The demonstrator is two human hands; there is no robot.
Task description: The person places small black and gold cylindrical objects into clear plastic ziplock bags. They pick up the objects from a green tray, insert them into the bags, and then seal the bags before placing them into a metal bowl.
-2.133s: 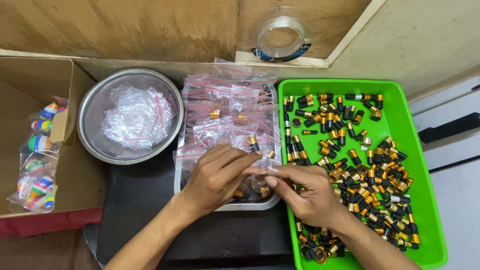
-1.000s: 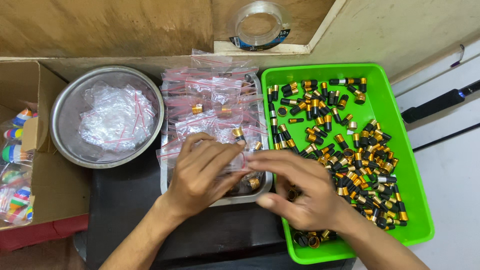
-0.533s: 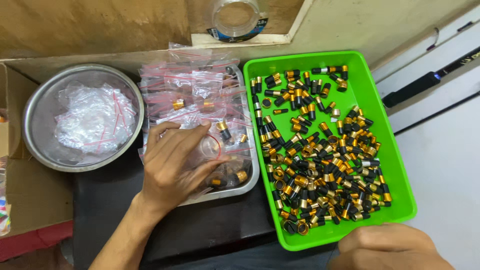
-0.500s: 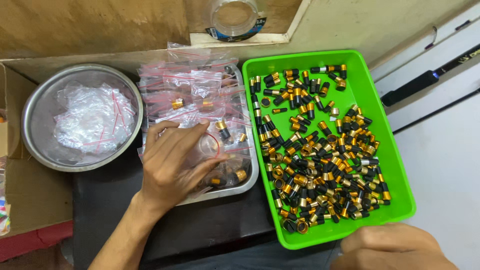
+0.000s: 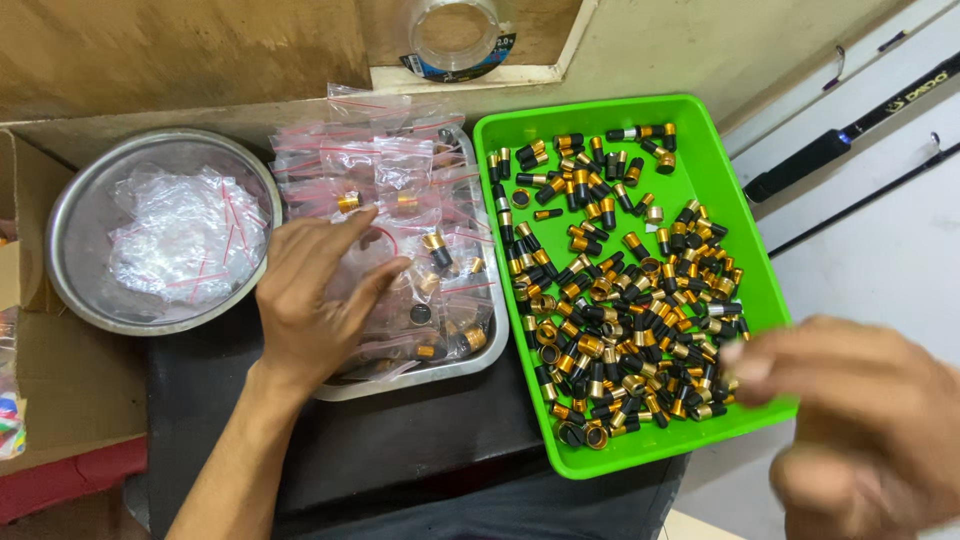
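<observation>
At the near right corner of the green tray point(image 5: 700, 170), the right hand point(image 5: 860, 430) hangs blurred and raised; I cannot tell whether its fingers grip anything. A careless sweep there could scatter the black-and-gold caps point(image 5: 625, 300). Further in, the left hand point(image 5: 320, 295) lies flat, fingers spread and loose, on the small bagged caps point(image 5: 400, 190) in the steel tray point(image 5: 440, 368); those slick bags could slide over its rim.

A round steel bowl point(image 5: 75, 215) holds empty clear bags point(image 5: 185, 235).
</observation>
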